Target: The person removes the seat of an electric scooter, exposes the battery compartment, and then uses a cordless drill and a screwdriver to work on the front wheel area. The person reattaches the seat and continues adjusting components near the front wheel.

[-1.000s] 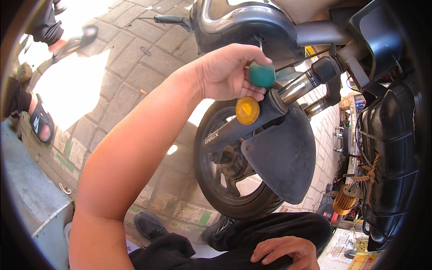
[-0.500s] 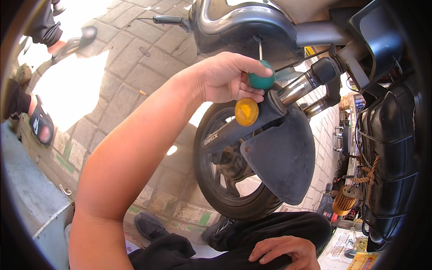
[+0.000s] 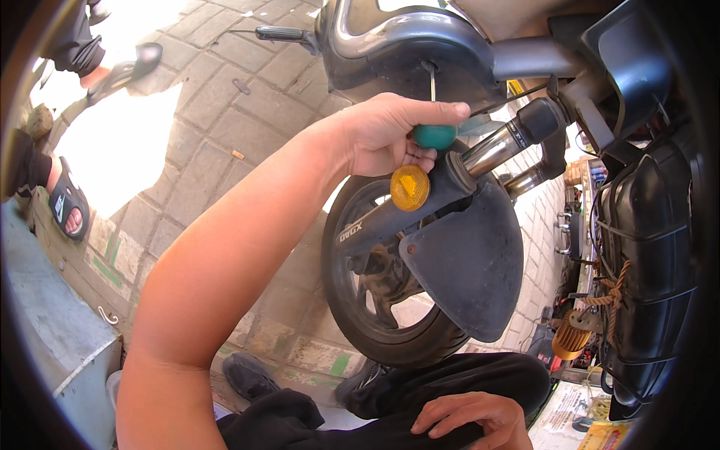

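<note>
My left hand is closed around the round green handle of a screwdriver, with its thumb stretched across the top. The metal shaft runs up into a recess on the underside of the dark scooter body panel. Its tip is hidden in there. Just below my fingers sits a round amber reflector on the front fork. My right hand lies on my dark-trousered leg, fingers loosely bent and apart, holding nothing.
Beneath the fork are the front wheel and black mudguard. A handlebar grip juts out at the top. Another person's sandalled foot is at the left, above a pale metal box. A black seat-like part stands at the right.
My left thumb has lifted from the side of the green handle and now stretches out above it. The hand has shifted slightly; the right hand has barely moved.
</note>
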{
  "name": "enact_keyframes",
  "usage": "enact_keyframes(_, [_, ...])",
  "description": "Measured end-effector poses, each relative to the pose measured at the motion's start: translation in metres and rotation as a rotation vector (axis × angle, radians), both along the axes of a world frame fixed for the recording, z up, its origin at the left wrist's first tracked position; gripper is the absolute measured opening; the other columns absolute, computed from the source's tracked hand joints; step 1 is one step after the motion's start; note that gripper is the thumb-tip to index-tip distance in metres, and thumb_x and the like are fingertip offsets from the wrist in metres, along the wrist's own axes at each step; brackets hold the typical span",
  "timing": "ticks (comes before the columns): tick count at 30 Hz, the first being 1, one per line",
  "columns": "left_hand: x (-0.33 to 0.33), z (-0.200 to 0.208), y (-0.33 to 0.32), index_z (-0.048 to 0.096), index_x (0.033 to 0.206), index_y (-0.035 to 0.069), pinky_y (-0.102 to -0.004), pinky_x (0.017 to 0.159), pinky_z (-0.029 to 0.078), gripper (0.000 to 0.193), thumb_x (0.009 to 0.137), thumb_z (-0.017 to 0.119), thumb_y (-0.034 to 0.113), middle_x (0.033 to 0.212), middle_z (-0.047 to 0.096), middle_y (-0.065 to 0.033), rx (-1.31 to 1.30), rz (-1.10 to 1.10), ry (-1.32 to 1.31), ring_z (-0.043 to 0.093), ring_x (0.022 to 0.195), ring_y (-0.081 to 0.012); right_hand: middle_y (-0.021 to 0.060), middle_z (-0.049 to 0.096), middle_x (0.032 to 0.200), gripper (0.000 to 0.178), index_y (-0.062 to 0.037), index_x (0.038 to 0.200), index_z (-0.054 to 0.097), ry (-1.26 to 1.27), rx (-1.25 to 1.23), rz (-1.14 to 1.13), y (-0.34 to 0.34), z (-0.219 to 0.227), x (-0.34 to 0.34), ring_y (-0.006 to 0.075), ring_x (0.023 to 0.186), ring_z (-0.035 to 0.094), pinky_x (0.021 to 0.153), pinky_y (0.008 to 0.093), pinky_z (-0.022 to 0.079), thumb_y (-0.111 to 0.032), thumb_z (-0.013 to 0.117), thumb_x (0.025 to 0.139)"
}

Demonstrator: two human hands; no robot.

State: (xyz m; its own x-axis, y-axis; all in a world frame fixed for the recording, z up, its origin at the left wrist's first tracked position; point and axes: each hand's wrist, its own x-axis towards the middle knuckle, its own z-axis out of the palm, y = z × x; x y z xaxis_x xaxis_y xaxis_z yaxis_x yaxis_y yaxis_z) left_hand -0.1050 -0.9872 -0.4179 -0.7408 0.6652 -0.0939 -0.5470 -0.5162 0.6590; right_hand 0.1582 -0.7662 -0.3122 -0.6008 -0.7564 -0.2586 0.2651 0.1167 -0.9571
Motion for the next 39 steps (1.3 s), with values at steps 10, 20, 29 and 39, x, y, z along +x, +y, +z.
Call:
enact_keyframes(10, [0.002, -0.004, 0.005, 0.058, 0.100, 0.004, -0.0264, 0.071, 0.052, 0.030, 0.084, 0.074, 0.024, 0.093, 0.063, -0.0057, -0.064, 0.042, -0.002, 0.061, 0.076, -0.0133, 0.0277, 0.061, 0.112, 0.051, 0.0084, 0.110, 0.062, 0.020, -0.027, 0.080, 0.005, -0.004, -0.002, 0.0422, 0.102, 0.060, 0.087, 0.0495, 0.046, -0.035, 0.071, 0.084])
enact_keyframes(20, [0.003, -0.002, 0.008, 0.059, 0.100, 0.004, -0.0279, 0.070, 0.055, 0.036, 0.080, 0.079, 0.027, 0.092, 0.064, -0.0064, -0.123, 0.063, -0.024, 0.061, 0.071, -0.0127, 0.0281, 0.060, 0.114, 0.052, 0.0085, 0.112, 0.061, 0.037, -0.027, 0.087, 0.004, -0.003, -0.002, 0.0425, 0.101, 0.060, 0.087, 0.0499, 0.046, -0.034, 0.071, 0.084])
enact_keyframes(29, [0.001, -0.006, 0.003, 0.059, 0.099, 0.002, -0.0331, 0.075, 0.054, 0.040, 0.078, 0.077, 0.031, 0.092, 0.058, -0.0115, -0.033, 0.041, 0.053, 0.060, 0.077, -0.0213, 0.0287, 0.060, 0.114, 0.051, 0.0090, 0.112, 0.060, 0.056, -0.036, 0.108, 0.005, -0.006, -0.004, 0.0432, 0.101, 0.059, 0.087, 0.0508, 0.046, -0.031, 0.072, 0.084])
enact_keyframes(39, [0.002, -0.013, -0.004, 0.060, 0.101, 0.000, -0.0307, 0.070, 0.055, 0.037, 0.077, 0.079, 0.020, 0.093, 0.059, -0.0101, -0.020, 0.049, 0.003, 0.060, 0.073, -0.0177, 0.0291, 0.060, 0.114, 0.051, 0.0091, 0.112, 0.060, 0.034, -0.063, 0.137, 0.008, -0.016, -0.010, 0.0436, 0.101, 0.059, 0.087, 0.0509, 0.046, -0.032, 0.072, 0.084])
